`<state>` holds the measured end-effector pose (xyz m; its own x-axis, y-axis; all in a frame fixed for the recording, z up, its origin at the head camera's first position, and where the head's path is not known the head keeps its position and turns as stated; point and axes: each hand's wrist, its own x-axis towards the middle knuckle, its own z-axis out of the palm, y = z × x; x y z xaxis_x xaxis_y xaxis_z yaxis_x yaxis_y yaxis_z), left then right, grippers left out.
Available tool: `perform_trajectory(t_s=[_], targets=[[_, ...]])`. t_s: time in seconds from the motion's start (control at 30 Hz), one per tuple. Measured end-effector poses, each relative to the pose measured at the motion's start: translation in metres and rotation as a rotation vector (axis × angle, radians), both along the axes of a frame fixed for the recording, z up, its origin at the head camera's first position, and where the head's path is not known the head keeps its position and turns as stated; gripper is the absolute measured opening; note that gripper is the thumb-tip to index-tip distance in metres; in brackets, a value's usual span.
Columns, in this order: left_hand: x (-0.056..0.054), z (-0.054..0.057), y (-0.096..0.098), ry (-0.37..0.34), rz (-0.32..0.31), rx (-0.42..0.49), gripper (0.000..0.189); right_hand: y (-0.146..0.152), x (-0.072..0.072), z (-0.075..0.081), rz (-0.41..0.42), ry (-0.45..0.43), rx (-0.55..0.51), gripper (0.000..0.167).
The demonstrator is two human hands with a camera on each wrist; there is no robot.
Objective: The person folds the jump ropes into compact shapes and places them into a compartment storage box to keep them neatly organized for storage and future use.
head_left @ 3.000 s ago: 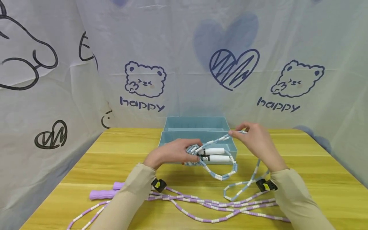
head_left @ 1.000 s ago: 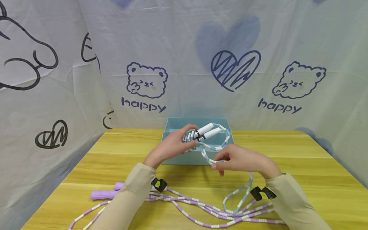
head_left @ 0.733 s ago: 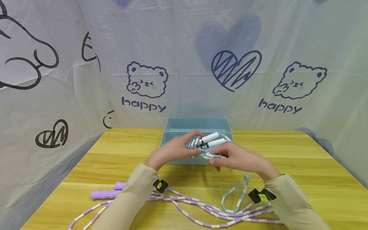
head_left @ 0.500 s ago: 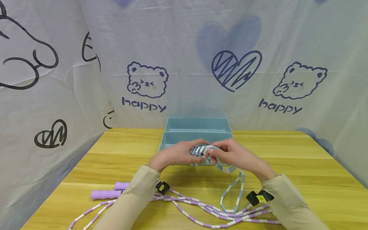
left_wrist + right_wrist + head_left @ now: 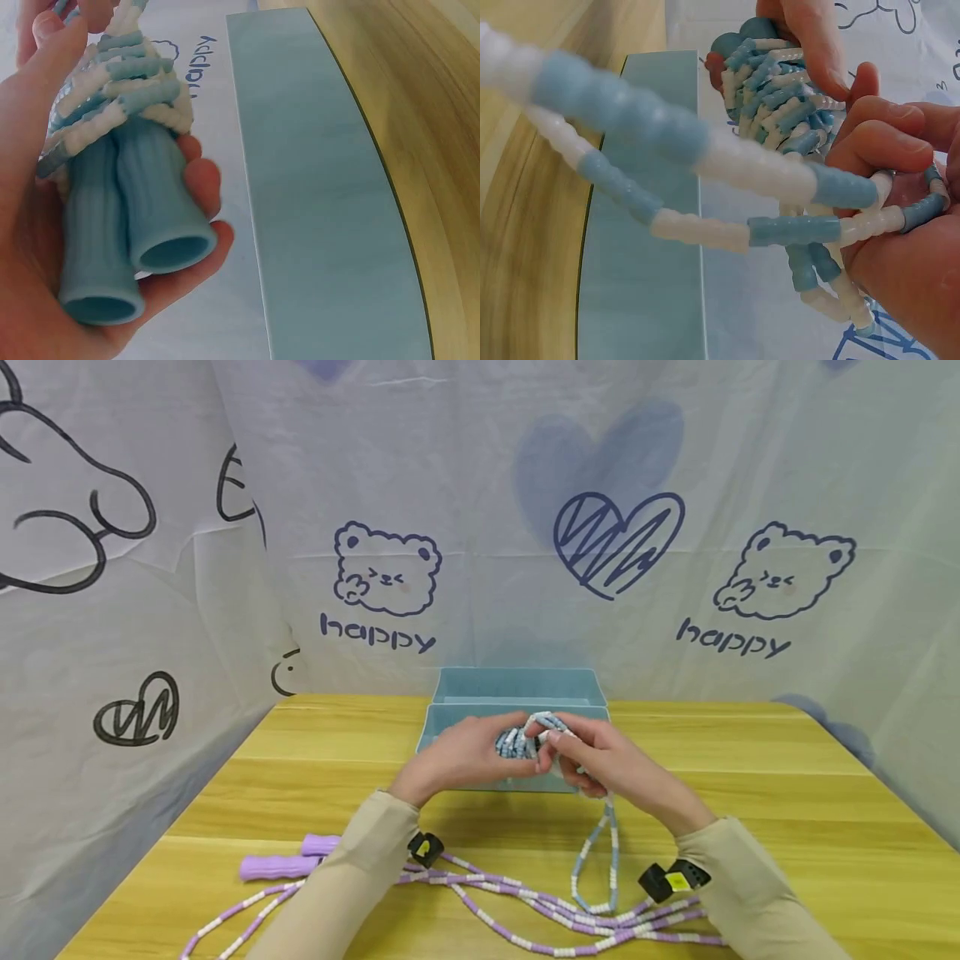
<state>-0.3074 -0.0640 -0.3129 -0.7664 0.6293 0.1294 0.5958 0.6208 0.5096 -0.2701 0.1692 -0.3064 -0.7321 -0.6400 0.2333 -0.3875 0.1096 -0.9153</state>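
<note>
"Toward the far edge of a yellow wood-grain worktop (image 5: 315, 760), a person's left hand (image 5: 468, 752) grips the coil of a light-blue-and-white beaded plastic jump rope (image 5: 513, 743). The right hand (image 5: 611, 764) curls round a strand (image 5: 795, 230) of it. Both are raised at an open pale-blue plastic box (image 5: 444, 720)."

"What could go wrong?"

"Slackening left fingers could let the coil spring loose. The dangling loop (image 5: 613, 860), overlapping the lavender-and-white beaded rope (image 5: 564, 952) along the worktop's near edge, might snag on it if pulled sharply."

"And between cameras?"

"Left wrist reveals two light-blue fluted plastic handles (image 5: 154, 195), hollow-ended, held in the palm and hidden from the head view. Right wrist traces the strand through the curled fingers, unclear from above. Only the head view takes in the box's open top and the ribbed lavender plastic grips (image 5: 279, 867) toward the worktop's near-left corner."
</note>
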Motion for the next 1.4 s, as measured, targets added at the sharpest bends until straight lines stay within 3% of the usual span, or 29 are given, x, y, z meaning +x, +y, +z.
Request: perform_trajectory(t_s=[0.2, 0.37, 0.53, 0.8, 0.93, 1.03, 1.2, 1.4], targets=[[0.003, 0.003, 0.000, 0.030, 0.052, -0.012, 0.068, 0.001, 0.000, 0.001, -0.042, -0.019, -0.025, 0.034], [0.003, 0.005, -0.001, 0.042, 0.056, -0.020, 0.055, 0.009, 0.000, 0.007, -0.189, -0.036, -0.007, 0.032], [0.002, 0.005, -0.001, 0.094, 0.088, -0.105, 0.061, 0.030, -0.001, 0.019, -0.327, 0.023, -0.017, 0.031], [-0.001, 0.006, -0.002, 0.121, 0.097, -0.153, 0.062, 0.049, -0.002, 0.032, -0.365, 0.034, -0.103, 0.030], [-0.001, 0.002, -0.004, 0.105, 0.092, -0.161, 0.060, 0.052, -0.002, 0.035, -0.434, 0.071, -0.106, 0.032], [-0.002, 0.000, -0.004, 0.095, 0.077, -0.164, 0.057, 0.056, -0.002, 0.035, -0.521, 0.153, -0.051, 0.032], [-0.002, -0.002, -0.004, 0.071, 0.052, -0.168, 0.057, 0.060, -0.006, 0.029, -0.651, 0.359, 0.138, 0.029], [-0.002, -0.001, -0.005, 0.042, 0.017, -0.145, 0.058, 0.067, -0.013, 0.021, -0.723, 0.498, 0.369, 0.027]])
